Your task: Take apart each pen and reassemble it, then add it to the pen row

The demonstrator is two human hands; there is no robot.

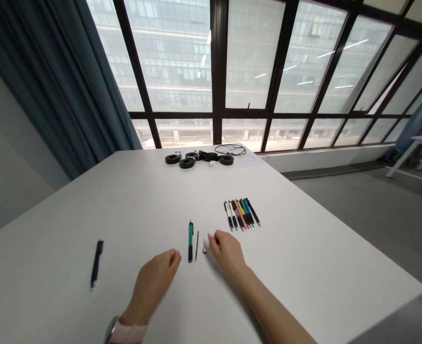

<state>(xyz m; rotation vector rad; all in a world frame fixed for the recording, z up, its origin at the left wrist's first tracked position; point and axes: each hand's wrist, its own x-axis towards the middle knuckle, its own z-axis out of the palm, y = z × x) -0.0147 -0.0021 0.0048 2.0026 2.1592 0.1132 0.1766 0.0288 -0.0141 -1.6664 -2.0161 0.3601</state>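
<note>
My left hand [156,274] rests on the white table, its fingers curled in, with nothing showing in them. Just right of it lies a green pen barrel [190,242] with a black grip. Beside that barrel is a thin pen refill [197,243], apart from both hands. My right hand [228,249] is closed, thumb and forefinger together; whatever they may hold is hidden or too small to name. Close to its fingertips sits a small silver pen tip [204,250]. A black pen [96,265] lies alone on the left.
A row of several pens [242,214] in mixed colours lies beyond my right hand. Black tape-like rolls [187,163] and a coiled black cable [230,150] are at the table's far end. The table's right edge [340,222] drops to a grey floor. Windows stand behind.
</note>
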